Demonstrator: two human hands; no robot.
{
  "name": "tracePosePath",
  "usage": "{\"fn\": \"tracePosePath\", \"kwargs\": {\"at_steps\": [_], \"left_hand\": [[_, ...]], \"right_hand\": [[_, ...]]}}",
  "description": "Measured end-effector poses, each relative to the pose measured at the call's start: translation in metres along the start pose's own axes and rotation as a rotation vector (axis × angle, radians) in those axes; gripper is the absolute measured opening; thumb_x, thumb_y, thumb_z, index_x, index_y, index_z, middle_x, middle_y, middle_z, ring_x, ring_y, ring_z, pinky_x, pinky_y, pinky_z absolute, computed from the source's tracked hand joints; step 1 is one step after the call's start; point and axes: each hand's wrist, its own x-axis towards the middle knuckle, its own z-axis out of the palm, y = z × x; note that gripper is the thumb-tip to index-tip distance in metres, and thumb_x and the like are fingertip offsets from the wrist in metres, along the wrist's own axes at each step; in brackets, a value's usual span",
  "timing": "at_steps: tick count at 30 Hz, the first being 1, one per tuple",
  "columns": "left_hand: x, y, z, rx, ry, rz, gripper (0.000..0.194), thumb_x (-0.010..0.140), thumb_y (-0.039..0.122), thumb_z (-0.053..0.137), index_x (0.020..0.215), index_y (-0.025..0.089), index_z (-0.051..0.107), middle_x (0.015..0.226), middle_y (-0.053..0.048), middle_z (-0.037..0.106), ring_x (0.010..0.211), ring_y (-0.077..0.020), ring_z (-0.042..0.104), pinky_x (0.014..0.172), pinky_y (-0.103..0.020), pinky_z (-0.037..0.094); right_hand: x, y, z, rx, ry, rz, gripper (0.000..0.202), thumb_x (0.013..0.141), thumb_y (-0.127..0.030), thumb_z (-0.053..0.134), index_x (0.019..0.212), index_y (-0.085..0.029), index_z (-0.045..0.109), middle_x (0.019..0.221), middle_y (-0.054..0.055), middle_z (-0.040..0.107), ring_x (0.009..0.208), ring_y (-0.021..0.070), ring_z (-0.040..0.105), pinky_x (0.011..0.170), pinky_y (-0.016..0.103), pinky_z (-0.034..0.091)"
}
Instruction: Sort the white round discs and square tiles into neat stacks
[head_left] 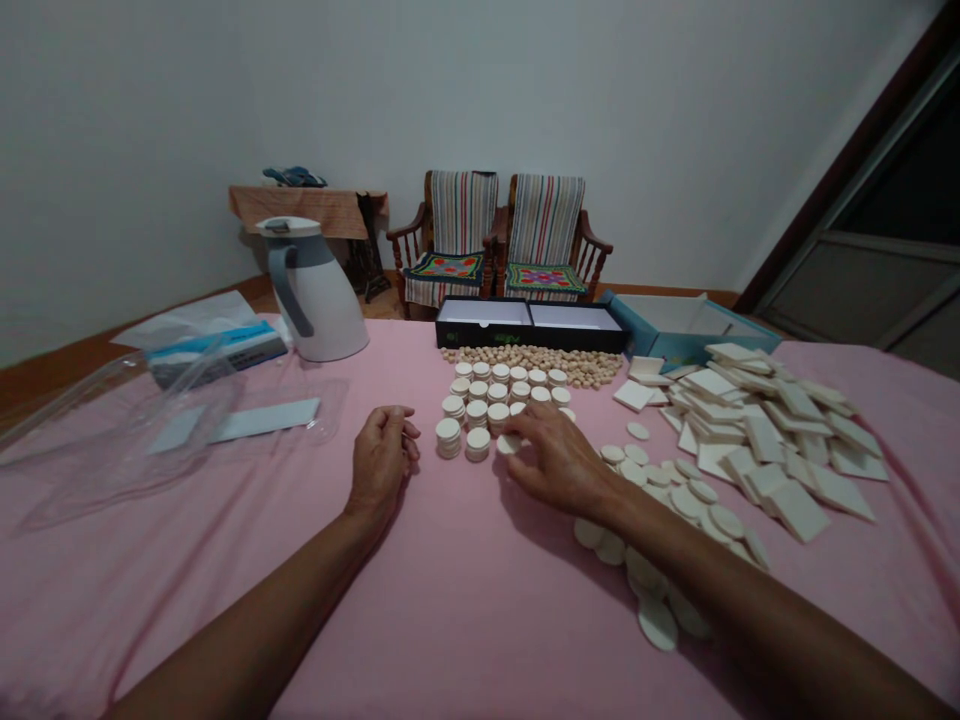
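Note:
Short stacks of round pale discs (478, 443) stand in rows at the middle of the pink cloth. My right hand (551, 458) is at the near right corner of the rows, its thumb and fingertips closed on a white disc (508, 444). Whether another disc lies beneath that one is hard to see. My left hand (381, 455) rests on its side on the cloth, left of the stacks, with fingers loosely curled apart and nothing in them. A loose heap of discs (686, 502) spreads beside and partly under my right forearm.
Square pale tiles (780, 430) are heaped at the right, by a blue box (675, 325). Small wooden pieces (540, 360) lie before a black divided box (525, 338). A white jug (322, 300), a tissue pack (217, 352) and clear plastic packaging (187, 420) occupy the left.

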Motion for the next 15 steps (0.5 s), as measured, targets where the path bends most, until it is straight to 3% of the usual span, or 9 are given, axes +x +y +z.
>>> {"fn": "tracePosePath", "kwargs": {"at_steps": [9,15], "left_hand": [[0.0,-0.003,-0.001,-0.002,-0.015,0.009,0.024,0.081,0.04,0.053,0.087,0.017,0.055,0.064,0.005,0.052,0.037,-0.0047,0.041,0.028,-0.015,0.031],[0.001,-0.003,-0.001,0.004,-0.017,0.014,0.023,0.081,0.039,0.053,0.086,0.017,0.055,0.064,0.005,0.052,0.036,-0.0042,0.04,0.029,-0.015,0.03]], "right_hand": [[0.028,-0.015,0.021,-0.068,0.039,-0.033,0.015,0.074,-0.022,0.055,0.086,-0.016,0.061,0.084,0.007,0.054,0.079,0.0196,0.046,0.071,0.031,0.034],[0.013,-0.002,-0.001,0.034,0.183,-0.047,0.017,0.081,-0.023,0.052,0.093,-0.016,0.062,0.087,0.008,0.057,0.084,0.0199,0.05,0.073,0.03,0.038]]}}
